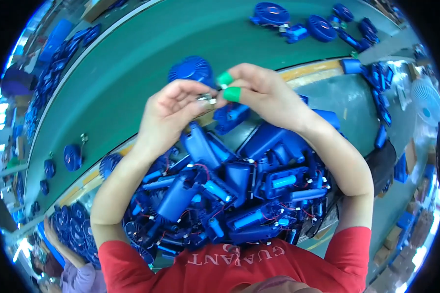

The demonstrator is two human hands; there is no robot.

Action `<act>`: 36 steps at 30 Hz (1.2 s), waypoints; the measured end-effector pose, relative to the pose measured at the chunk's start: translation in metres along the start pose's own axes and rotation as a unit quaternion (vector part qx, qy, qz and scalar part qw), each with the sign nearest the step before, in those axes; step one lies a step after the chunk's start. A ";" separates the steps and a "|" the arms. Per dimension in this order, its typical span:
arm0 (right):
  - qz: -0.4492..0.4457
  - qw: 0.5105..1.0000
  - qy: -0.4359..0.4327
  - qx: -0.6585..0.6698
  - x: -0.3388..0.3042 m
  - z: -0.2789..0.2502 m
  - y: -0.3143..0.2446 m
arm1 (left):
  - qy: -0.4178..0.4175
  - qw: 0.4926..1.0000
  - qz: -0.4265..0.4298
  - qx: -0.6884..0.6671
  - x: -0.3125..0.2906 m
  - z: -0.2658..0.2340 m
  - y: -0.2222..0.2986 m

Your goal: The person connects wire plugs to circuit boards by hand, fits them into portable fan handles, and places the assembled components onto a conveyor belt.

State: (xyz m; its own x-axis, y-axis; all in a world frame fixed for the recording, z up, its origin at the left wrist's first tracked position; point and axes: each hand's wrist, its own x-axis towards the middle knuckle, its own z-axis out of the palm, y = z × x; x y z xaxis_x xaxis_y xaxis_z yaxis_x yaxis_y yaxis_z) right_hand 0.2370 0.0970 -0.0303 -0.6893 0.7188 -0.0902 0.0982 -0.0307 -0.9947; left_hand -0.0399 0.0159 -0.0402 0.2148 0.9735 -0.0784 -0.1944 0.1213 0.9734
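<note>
My left hand (170,110) pinches a small silvery motor (206,100) between thumb and fingers. My right hand (266,93), with green covers on thumb and forefinger, is closed just beside it. A tiny whitish piece shows at those fingertips, too small and blurred to name. Right behind my hands, a round blue fan head (193,69) lies at the near edge of the green conveyor belt (127,83). Under my hands, a blue housing part (231,116) tops a large heap of blue fan handles (178,198), with light-blue battery cells and thin wires among them.
More fan heads (271,13) and wired parts sit on the belt's far right. Single fan heads (73,157) lie on its left. A wooden rail (313,73) edges the belt. At the lower left, another person's arm (58,241) reaches beside stacked fan heads (76,224).
</note>
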 end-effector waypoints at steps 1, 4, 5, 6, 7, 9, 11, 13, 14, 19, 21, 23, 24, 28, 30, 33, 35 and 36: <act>0.014 1.000 0.007 0.018 -0.005 -0.001 -0.001 | -0.015 1.000 -0.015 -0.021 0.002 0.005 0.005; 0.021 1.000 0.018 0.015 -0.013 0.005 -0.015 | -0.021 1.000 -0.010 -0.021 0.000 0.006 0.009; 0.024 0.999 0.024 -0.024 -0.014 0.003 -0.015 | -0.020 1.000 0.000 -0.017 0.000 0.007 0.007; 0.027 0.997 0.031 -0.062 -0.014 0.004 -0.015 | -0.033 0.999 -0.004 -0.026 -0.002 0.004 0.009; -0.003 0.998 0.042 -0.051 -0.014 0.008 -0.013 | -0.027 0.999 -0.005 -0.023 -0.003 0.002 0.009; -0.002 0.998 0.033 -0.062 -0.011 0.010 -0.012 | -0.038 0.998 0.015 -0.048 -0.007 -0.001 0.006; 0.002 0.997 0.029 -0.075 -0.009 0.011 -0.011 | -0.038 0.998 0.013 -0.043 -0.009 -0.003 0.007; 0.004 0.998 0.009 -0.066 -0.008 0.014 -0.012 | -0.038 0.998 0.012 -0.039 -0.011 -0.005 0.009; 0.005 0.998 0.005 -0.064 -0.008 0.014 -0.012 | -0.041 0.998 0.003 -0.043 -0.011 -0.005 0.011; -0.051 0.994 0.008 -0.096 -0.009 0.012 -0.010 | -0.055 0.997 -0.021 -0.050 -0.007 -0.007 0.012; -0.051 0.994 0.008 -0.094 -0.010 0.014 -0.011 | -0.061 0.996 -0.027 -0.054 -0.007 -0.006 0.011; -0.051 0.994 0.007 -0.093 -0.011 0.014 -0.012 | -0.061 0.995 -0.030 -0.071 -0.008 -0.007 0.008; -0.044 0.995 0.002 -0.086 -0.012 0.014 -0.013 | -0.061 0.994 -0.033 -0.089 -0.009 -0.008 0.006; -0.009 0.998 0.000 -0.062 -0.017 0.017 -0.016 | -0.068 0.991 -0.025 -0.112 -0.009 -0.007 0.001; -0.005 0.998 0.000 -0.066 -0.018 0.016 -0.017 | -0.071 0.991 -0.031 -0.113 -0.008 -0.007 0.000; -0.007 0.996 -0.005 -0.085 -0.018 0.011 -0.023 | -0.090 0.994 -0.032 -0.057 -0.004 -0.003 0.007; -0.011 0.995 -0.008 -0.102 -0.017 0.006 -0.026 | -0.091 0.994 -0.031 -0.060 0.001 0.001 0.007; 0.004 0.995 -0.005 -0.099 -0.016 0.006 -0.027 | -0.087 0.994 -0.030 -0.063 0.003 0.003 0.007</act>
State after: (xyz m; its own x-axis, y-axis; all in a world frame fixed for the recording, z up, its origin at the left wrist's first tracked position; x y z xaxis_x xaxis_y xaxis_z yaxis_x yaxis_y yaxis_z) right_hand 0.2410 0.0827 -0.0026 -0.6954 0.7117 -0.0994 0.2418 0.1014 -0.9650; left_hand -0.0376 0.0194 -0.0331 0.3900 0.9167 -0.0865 -0.2916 0.2121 0.9327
